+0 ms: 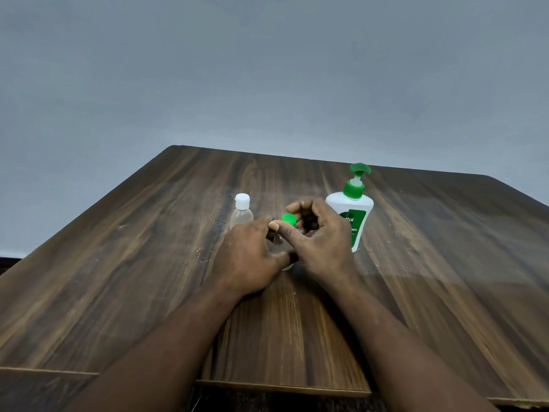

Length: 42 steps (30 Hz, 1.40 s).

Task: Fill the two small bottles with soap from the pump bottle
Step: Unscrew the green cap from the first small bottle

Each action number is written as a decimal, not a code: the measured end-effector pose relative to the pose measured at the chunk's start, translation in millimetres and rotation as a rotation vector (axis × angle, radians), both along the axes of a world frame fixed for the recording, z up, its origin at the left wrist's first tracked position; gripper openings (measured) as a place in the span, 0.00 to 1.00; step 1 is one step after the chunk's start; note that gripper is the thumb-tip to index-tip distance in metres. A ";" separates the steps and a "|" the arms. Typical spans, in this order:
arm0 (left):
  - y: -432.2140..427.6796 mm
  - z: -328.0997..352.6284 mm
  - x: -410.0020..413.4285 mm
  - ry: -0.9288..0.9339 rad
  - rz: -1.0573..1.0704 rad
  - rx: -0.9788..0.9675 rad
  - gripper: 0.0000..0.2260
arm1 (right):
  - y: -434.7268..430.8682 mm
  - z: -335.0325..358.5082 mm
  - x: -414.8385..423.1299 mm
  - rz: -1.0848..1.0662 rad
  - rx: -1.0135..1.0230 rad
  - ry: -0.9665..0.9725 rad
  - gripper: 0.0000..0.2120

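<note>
Hands on one small bottle just left of the pump bottle: our left hand grips its clear body, our right hand pinches the green cap; risk, we judge, a slipping twist tipping it on the tabletop.

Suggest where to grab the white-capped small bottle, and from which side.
Probably best: grip the white-capped bottle round its clear body, below the cap, coming from its left. It stands upright with bare table on that side, while the left hand, holding the green-capped bottle, crowds its right.
</note>
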<state>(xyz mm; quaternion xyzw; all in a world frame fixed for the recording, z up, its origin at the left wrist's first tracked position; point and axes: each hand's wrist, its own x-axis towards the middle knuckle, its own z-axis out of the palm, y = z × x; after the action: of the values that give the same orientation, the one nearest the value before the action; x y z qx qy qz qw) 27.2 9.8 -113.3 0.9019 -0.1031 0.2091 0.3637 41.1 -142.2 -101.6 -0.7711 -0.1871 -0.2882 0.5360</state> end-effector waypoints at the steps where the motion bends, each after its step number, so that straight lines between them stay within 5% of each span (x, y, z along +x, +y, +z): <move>1: -0.4 -0.4 0.3 0.010 0.005 -0.003 0.25 | 0.0 0.3 -1.1 0.001 0.017 -0.003 0.16; 11: -3.9 8.3 -5.6 0.046 0.012 0.005 0.32 | 4.0 2.1 -9.6 -0.085 0.043 -0.069 0.19; 17: -2.9 5.5 -3.9 0.031 0.009 0.019 0.22 | 5.3 0.7 -10.1 -0.108 0.021 -0.096 0.19; 21: -0.1 3.0 -4.3 0.024 -0.041 0.016 0.33 | 1.2 -1.2 -12.2 -0.007 0.045 -0.048 0.17; 26: 0.7 1.0 -3.7 0.011 -0.062 0.045 0.31 | -5.3 1.3 -15.8 0.184 0.084 0.060 0.10; 31: 0.5 -0.8 -1.2 0.011 -0.029 0.021 0.13 | -2.5 -0.2 -12.8 -0.009 -0.048 -0.024 0.20; 38: 2.1 -1.9 1.2 -0.006 -0.072 0.009 0.28 | -6.8 0.1 -12.1 0.026 -0.040 0.003 0.10; 42: 1.6 0.6 -0.8 -0.010 -0.077 -0.015 0.27 | -6.8 2.4 -14.2 0.088 -0.033 0.019 0.17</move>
<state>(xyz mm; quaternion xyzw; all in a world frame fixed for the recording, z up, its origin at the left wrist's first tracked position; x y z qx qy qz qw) 26.4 11.3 -112.7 0.8933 -0.1381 0.2000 0.3780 26.9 -149.0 -99.2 -0.7736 -0.2202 -0.2540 0.5372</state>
